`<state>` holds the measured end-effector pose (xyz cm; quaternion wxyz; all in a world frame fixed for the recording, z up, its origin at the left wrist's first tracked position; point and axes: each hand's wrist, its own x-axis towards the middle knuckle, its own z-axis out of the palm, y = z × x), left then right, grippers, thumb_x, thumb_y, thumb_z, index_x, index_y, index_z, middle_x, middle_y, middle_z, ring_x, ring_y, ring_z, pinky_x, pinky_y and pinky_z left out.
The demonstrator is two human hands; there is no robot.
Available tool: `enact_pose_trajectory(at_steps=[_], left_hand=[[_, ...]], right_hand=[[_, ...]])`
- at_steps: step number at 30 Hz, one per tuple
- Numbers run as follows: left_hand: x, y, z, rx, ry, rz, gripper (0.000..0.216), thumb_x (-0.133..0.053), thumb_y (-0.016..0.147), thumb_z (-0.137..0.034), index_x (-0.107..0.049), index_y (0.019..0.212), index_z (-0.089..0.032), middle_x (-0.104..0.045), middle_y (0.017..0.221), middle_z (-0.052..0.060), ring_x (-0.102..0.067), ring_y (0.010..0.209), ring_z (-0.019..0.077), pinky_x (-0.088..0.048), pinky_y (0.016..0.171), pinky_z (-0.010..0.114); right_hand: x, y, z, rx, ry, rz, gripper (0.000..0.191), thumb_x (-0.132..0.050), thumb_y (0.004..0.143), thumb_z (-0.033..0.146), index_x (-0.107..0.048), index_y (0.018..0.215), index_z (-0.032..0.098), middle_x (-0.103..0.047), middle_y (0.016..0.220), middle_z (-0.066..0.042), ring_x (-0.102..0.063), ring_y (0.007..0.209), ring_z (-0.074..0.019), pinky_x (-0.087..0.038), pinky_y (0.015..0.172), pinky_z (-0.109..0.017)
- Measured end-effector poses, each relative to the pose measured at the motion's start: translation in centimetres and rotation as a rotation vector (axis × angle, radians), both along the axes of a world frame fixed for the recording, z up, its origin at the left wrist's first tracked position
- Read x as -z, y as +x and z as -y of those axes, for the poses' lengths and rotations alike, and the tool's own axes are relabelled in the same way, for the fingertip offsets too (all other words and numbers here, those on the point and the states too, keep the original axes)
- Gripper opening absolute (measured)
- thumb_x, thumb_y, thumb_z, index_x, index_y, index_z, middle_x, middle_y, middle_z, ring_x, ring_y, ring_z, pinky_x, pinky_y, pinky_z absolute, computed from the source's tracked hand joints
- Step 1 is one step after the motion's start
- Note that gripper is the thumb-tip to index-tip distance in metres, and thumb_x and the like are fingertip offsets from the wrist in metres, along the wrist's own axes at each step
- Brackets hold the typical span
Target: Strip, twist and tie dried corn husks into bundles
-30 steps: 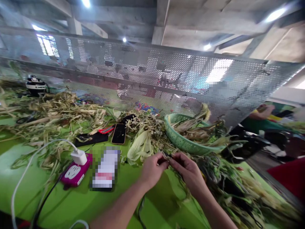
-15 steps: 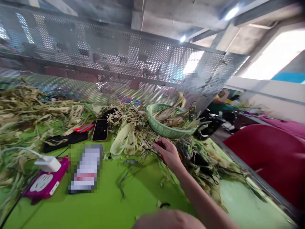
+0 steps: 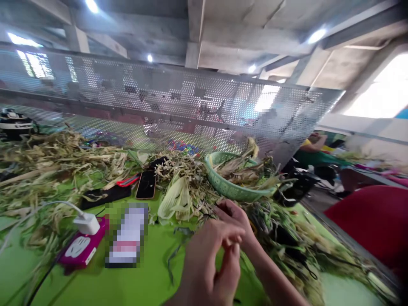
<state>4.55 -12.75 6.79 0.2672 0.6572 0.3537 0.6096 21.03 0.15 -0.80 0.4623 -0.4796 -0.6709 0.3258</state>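
Observation:
My left hand (image 3: 210, 259) is in front, in the lower middle, with its fingers curled toward the thumb in a loose pinch; I cannot make out anything in it. Behind it, my right hand (image 3: 236, 214) reaches in over the green table with its fingers bent together. Its fingertips are partly hidden by the left hand, and what they hold is unclear. Just beyond lie pale dried corn husks (image 3: 177, 199) and shredded husk bits (image 3: 188, 168). A green plastic basket (image 3: 223, 182) with dry husks in it stands behind the right hand.
Left on the green table (image 3: 127, 289) lie a phone with a blurred screen (image 3: 129, 233), a dark phone (image 3: 146, 185), a magenta power bank (image 3: 84, 250) with a white plug, and a husk heap (image 3: 63, 153). A perforated metal screen (image 3: 191, 97) stands behind. A red chair (image 3: 372, 221) is at right.
My left hand has risen from the bottom edge to in front of my right hand, which has kept its place near the husks. A thin black strand seen at the right fingers is now mostly hidden.

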Motion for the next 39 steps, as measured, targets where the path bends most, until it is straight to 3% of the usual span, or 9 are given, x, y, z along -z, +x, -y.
enact_pose_trajectory(at_steps=[5, 10, 15, 19, 23, 28, 35, 39], left_hand=[[2.6, 1.5, -7.4, -0.131, -0.073, -0.249, 0.024, -0.051, 0.083, -0.012, -0.060, 0.103, -0.021, -0.064, 0.101, 0.006, -0.057, 0.097, 0.0206, -0.047, 0.088, 0.037], [5.0, 0.6, -10.2, -0.174, -0.105, -0.367, 0.019, -0.053, 0.084, -0.018, -0.061, 0.101, -0.020, -0.066, 0.100, 0.007, -0.058, 0.096, 0.0226, -0.046, 0.085, 0.037], [7.2, -0.3, -10.7, -0.096, -0.176, -0.306, 0.014, -0.052, 0.085, -0.023, -0.065, 0.090, -0.021, -0.069, 0.088, 0.006, -0.061, 0.083, 0.0213, -0.046, 0.075, 0.032], [7.7, -0.2, -10.7, -0.008, -0.299, -0.136, 0.015, -0.052, 0.084, -0.025, -0.065, 0.089, -0.021, -0.069, 0.086, 0.005, -0.062, 0.078, 0.0200, -0.045, 0.072, 0.030], [8.1, 0.0, -11.1, 0.068, -0.445, 0.075, 0.016, -0.055, 0.082, -0.030, -0.065, 0.090, -0.019, -0.068, 0.087, 0.006, -0.061, 0.080, 0.0193, -0.046, 0.073, 0.029], [8.0, -0.3, -11.1, 0.174, -0.527, 0.186, 0.021, -0.058, 0.081, -0.034, -0.063, 0.093, -0.018, -0.067, 0.092, 0.007, -0.061, 0.087, 0.0196, -0.046, 0.078, 0.030], [7.9, -0.3, -11.2, 0.209, -0.537, 0.293, 0.031, -0.061, 0.079, -0.040, -0.065, 0.097, -0.015, -0.068, 0.096, 0.008, -0.061, 0.090, 0.0197, -0.046, 0.083, 0.032], [8.1, -0.2, -11.4, 0.227, -0.535, 0.339, 0.034, -0.063, 0.078, -0.040, -0.067, 0.098, -0.013, -0.069, 0.095, 0.009, -0.061, 0.089, 0.0195, -0.047, 0.083, 0.032]], right_hand=[[-0.5, -0.1, 0.4, -0.108, -0.012, -0.078, 0.020, -0.063, 0.077, 0.037, -0.055, 0.075, 0.019, -0.051, 0.067, 0.001, -0.046, 0.065, -0.0152, -0.038, 0.059, -0.025], [-0.8, -0.4, 0.7, -0.124, -0.042, -0.054, 0.024, -0.062, 0.080, 0.041, -0.056, 0.077, 0.018, -0.053, 0.070, 0.001, -0.047, 0.065, -0.0141, -0.039, 0.059, -0.024], [-1.3, -0.9, 1.1, -0.077, -0.039, -0.068, 0.025, -0.065, 0.079, 0.043, -0.061, 0.085, 0.019, -0.060, 0.078, -0.002, -0.054, 0.075, -0.0172, -0.045, 0.067, -0.026], [-1.0, -1.1, 1.1, -0.086, -0.119, -0.171, 0.031, -0.068, 0.077, 0.043, -0.061, 0.097, 0.020, -0.065, 0.091, -0.006, -0.059, 0.086, -0.0205, -0.048, 0.076, -0.029], [-0.4, -1.3, 0.9, -0.162, -0.206, -0.260, 0.032, -0.072, 0.074, 0.042, -0.061, 0.095, 0.020, -0.067, 0.093, -0.005, -0.062, 0.089, -0.0210, -0.049, 0.079, -0.031], [0.0, -1.2, 0.7, -0.146, -0.238, -0.266, 0.028, -0.071, 0.076, 0.040, -0.062, 0.093, 0.019, -0.067, 0.090, -0.004, -0.062, 0.084, -0.0188, -0.048, 0.076, -0.030], [0.0, -1.4, 0.8, -0.139, -0.193, -0.175, 0.031, -0.071, 0.074, 0.043, -0.063, 0.090, 0.018, -0.065, 0.081, -0.002, -0.058, 0.073, -0.0165, -0.045, 0.063, -0.026], [0.1, -1.5, 0.8, -0.171, -0.183, -0.132, 0.031, -0.068, 0.076, 0.043, -0.064, 0.092, 0.017, -0.064, 0.081, -0.003, -0.057, 0.074, -0.0168, -0.045, 0.065, -0.027]])
